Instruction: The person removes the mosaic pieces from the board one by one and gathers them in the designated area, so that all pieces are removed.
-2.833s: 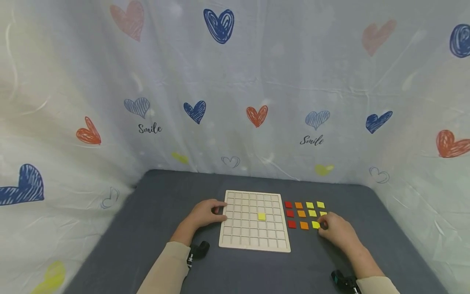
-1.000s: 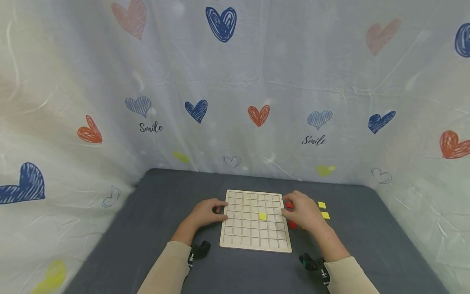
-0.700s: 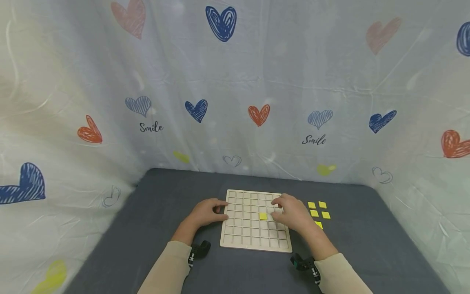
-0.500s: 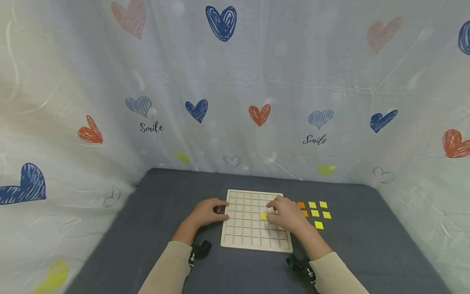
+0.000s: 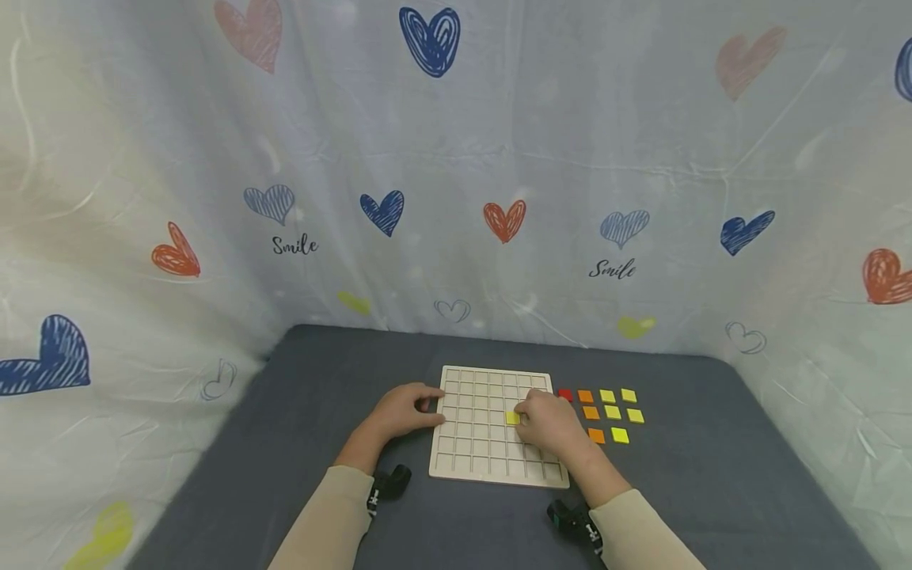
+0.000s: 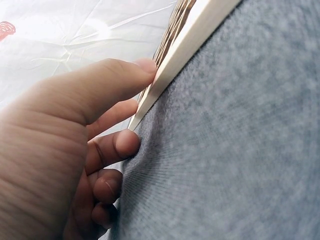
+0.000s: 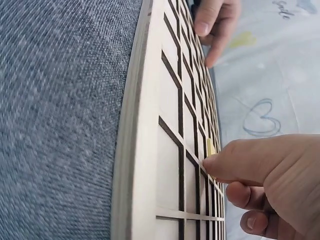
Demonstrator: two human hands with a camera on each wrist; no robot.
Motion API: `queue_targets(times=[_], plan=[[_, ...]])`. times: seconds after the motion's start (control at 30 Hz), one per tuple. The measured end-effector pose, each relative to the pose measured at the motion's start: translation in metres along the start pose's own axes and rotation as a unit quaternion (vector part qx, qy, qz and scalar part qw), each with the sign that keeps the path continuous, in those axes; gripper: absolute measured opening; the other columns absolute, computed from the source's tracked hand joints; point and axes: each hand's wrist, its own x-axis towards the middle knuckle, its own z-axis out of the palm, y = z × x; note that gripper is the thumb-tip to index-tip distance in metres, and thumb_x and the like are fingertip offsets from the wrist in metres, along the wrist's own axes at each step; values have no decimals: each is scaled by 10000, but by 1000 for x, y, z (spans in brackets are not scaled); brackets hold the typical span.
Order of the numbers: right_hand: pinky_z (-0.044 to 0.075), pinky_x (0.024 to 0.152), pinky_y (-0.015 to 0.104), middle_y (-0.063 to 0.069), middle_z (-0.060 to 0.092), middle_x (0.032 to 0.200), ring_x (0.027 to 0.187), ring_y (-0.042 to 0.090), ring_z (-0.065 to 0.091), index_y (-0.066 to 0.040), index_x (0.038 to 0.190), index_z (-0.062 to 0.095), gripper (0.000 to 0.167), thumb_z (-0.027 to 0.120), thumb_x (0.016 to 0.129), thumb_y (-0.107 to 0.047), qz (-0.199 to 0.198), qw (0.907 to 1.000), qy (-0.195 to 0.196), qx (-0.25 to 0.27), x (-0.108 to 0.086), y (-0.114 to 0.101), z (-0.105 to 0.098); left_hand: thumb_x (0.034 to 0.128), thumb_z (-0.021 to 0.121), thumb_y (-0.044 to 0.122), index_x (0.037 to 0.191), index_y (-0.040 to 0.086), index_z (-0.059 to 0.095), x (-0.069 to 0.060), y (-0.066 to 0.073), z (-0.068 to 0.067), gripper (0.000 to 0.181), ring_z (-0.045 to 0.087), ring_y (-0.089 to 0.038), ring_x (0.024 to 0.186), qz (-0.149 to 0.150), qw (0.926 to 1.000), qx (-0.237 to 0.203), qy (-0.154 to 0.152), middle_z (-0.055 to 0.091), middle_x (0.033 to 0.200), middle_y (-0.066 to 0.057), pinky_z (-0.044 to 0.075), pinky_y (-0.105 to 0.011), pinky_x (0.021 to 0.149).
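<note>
A pale wooden grid board lies on the dark cloth, with one yellow square tile in a cell right of its middle. My right hand reaches over the board's right side, thumb and index finger drawn together at that tile. In the right wrist view, the thumb covers part of the yellow tile. My left hand touches the board's left edge with thumb and index finger apart. In the left wrist view, the left thumb rests against the board's edge and the other fingers are loosely bent.
Right of the board lie loose tiles in rows: a red tile, orange tiles and several yellow tiles. My right arm hides part of this area. A white curtain with hearts surrounds the grey cloth-covered table.
My right hand has moved left from the loose yellow tiles to the tile on the board, and its spread thumb and index finger have come together. The left hand stays at the board's edge.
</note>
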Motion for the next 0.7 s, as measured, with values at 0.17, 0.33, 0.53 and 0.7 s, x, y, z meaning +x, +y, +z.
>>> queue_targets(times=[0.17,0.33,0.53,0.7], plan=[[482,635,343,0,616,855,685,127,508,-87,1001,809,186,744,830,-55,363,9980,111,500,-1,1,2,873,829,387,1310,164,726,1,0,0,501,438,-97,654,11,10000,-34,7,512,772,68,375,-326,643],[542,737,388,-1,658,916,787,142,606,-91,1009,781,172,802,839,-102,596,9958,129,679,-2,1,3,875,827,392,1305,165,730,1,0,0,496,437,-93,652,23,10000,25,29,508,768,72,376,-321,641],[542,743,384,-18,678,933,829,149,635,-94,1046,772,198,787,849,-84,639,9945,148,811,-2,1,5,874,826,400,1304,167,730,1,-1,0,499,434,-96,649,-5,10000,26,23,506,768,68,372,-324,637],[533,733,371,-31,663,927,810,127,608,-97,1074,777,229,765,848,-63,625,9944,242,821,-1,-1,6,870,827,399,1299,165,733,1,0,1,498,434,-100,646,-1,10000,47,26,505,763,66,370,-329,633]])
